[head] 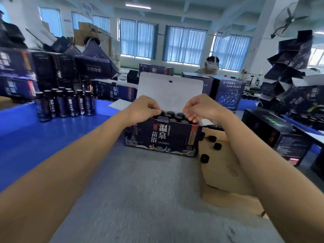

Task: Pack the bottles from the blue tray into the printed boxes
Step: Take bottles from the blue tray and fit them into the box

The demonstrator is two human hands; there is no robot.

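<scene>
From my remote seat, far left shows stacked printed boxes (15, 67), dark navy card with white characters. Next to them is the smooth, glossy blue tray (26, 130), where a cluster of bottles (64, 104) stands upright: slim dark cylinders with black caps and small white labels. In the middle lies a grey, felt-like table surface (140, 190). On it stands the open printed box (163, 135), rectangular, navy with large white characters and pale wave patterns along its base. Its plain white lid flap (170, 92) stands up behind. Inside I see rows of round black bottle caps (172, 115) filling most of the opening. My left hand (142, 109) sits at the box's upper left rim, fingertips bunched together; I cannot tell whether they pinch a cap, the card edge or nothing. My right hand (201, 109) hovers over the box's right end, fingers curled downward toward the caps; whether it grips anything I cannot tell either. Right of the box lies a tan cardboard sheet (228, 172) with a few black caps (204, 158) showing on it, and beyond that more dark boxes (280, 137), matte and angular.
</scene>
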